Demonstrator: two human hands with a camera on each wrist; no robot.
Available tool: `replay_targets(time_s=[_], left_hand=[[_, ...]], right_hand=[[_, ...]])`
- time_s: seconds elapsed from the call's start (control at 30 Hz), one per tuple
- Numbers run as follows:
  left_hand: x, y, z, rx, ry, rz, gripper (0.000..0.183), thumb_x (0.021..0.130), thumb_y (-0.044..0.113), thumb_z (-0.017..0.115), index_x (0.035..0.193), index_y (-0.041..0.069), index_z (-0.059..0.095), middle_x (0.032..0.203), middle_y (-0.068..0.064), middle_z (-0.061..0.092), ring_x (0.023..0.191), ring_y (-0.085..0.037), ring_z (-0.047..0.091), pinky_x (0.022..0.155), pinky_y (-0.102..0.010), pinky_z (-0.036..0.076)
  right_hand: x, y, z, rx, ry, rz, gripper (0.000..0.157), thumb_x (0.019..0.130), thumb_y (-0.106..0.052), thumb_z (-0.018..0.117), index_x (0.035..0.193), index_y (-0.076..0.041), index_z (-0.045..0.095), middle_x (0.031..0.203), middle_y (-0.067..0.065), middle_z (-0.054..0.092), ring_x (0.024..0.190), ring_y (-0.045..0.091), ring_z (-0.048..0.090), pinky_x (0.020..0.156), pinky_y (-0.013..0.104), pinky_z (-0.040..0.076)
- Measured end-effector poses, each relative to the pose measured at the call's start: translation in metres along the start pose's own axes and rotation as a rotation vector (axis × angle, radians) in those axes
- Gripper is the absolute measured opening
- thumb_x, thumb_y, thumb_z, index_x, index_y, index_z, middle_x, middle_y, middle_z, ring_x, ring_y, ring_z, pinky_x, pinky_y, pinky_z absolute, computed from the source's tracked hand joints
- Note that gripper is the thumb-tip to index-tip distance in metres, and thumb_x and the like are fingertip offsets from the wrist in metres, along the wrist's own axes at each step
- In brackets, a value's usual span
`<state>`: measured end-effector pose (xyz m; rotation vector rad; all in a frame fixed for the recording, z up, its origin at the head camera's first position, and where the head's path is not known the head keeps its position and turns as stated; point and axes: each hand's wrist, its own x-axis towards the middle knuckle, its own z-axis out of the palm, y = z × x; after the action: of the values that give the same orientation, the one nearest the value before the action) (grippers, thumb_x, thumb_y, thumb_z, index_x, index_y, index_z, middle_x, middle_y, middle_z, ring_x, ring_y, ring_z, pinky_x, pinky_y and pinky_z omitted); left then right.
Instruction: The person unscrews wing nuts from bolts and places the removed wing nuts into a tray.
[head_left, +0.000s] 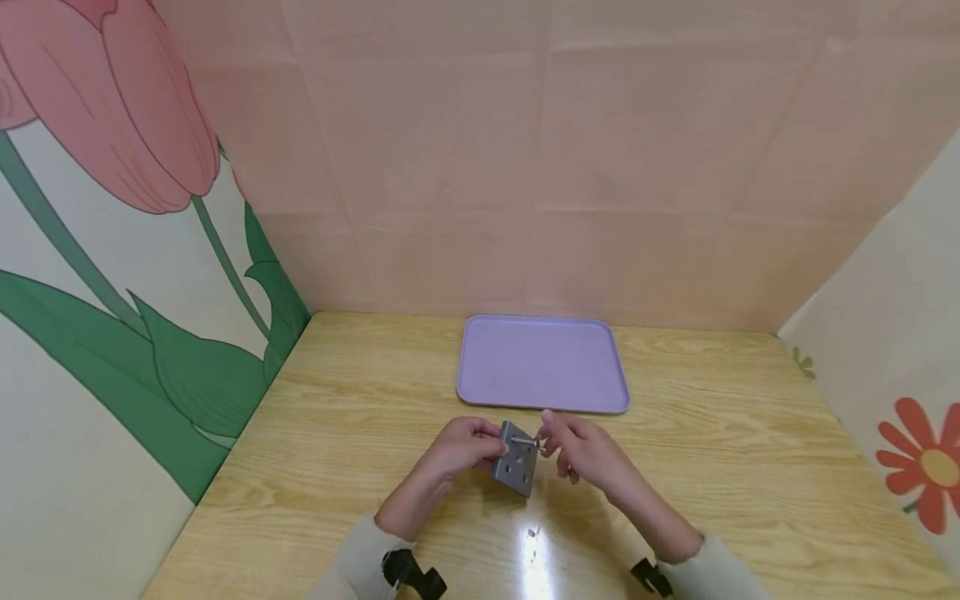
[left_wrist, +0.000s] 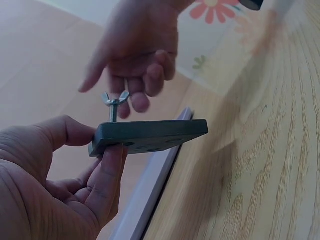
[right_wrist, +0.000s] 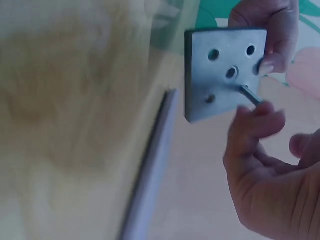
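Note:
A square grey metal plate (head_left: 514, 477) with several holes is held up above the table, tilted. My left hand (head_left: 463, 446) pinches one edge of it between thumb and fingers. A wing screw (left_wrist: 114, 106) stands in a corner hole, its shank partly out of the plate and its wings outward. Close beside the wings is my right hand (head_left: 588, 454), fingers loosely bent and thumb apart from them. In the right wrist view the index finger (right_wrist: 267, 120) hides the wings; whether it touches them I cannot tell.
Behind the hands a purple tray (head_left: 543, 362) lies on the wooden table (head_left: 360, 383). A pinkish wall (head_left: 540, 167) rises at the table's back edge, with flower-patterned panels at left and right. Light reflects off the table in front.

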<state>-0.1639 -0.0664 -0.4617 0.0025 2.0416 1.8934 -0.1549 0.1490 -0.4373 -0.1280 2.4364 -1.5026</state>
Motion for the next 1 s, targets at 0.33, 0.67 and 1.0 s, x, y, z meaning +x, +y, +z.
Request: replay_targets(time_s=[0.33, 0.67, 1.0], left_hand=[[-0.0013, 0.0023, 0.0014, 0.008, -0.003, 0.003, 0.024, 0.081, 0.002, 0.072, 0.102, -0.009, 0.068, 0.085, -0.007, 0.072, 0.073, -0.015, 0.067, 0.069, -0.031, 0.061], [-0.0015, 0.0027, 0.0007, 0.023, -0.001, -0.003, 0.025, 0.081, 0.003, 0.072, 0.103, -0.009, 0.068, 0.086, -0.009, 0.072, 0.075, -0.016, 0.068, 0.069, -0.031, 0.061], [0.0001, 0.0011, -0.0011, 0.031, 0.003, -0.010, 0.026, 0.083, 0.003, 0.071, 0.105, -0.009, 0.067, 0.090, -0.009, 0.073, 0.077, -0.018, 0.070, 0.071, -0.035, 0.062]], right_hand=[[0.0045, 0.0108, 0.0036, 0.241, -0.189, 0.116, 0.063, 0.105, -0.052, 0.043, 0.108, 0.007, 0.063, 0.082, 0.010, 0.069, 0.059, 0.013, 0.057, 0.052, 0.024, 0.045], [0.0034, 0.0091, 0.0040, 0.160, -0.157, 0.075, 0.054, 0.103, -0.048, 0.052, 0.099, 0.004, 0.066, 0.074, 0.006, 0.063, 0.056, 0.013, 0.052, 0.049, 0.023, 0.043], [0.0013, 0.0030, 0.0004, -0.111, -0.049, -0.089, 0.031, 0.093, -0.034, 0.073, 0.106, -0.006, 0.072, 0.075, 0.006, 0.065, 0.055, 0.013, 0.054, 0.045, 0.024, 0.044]])
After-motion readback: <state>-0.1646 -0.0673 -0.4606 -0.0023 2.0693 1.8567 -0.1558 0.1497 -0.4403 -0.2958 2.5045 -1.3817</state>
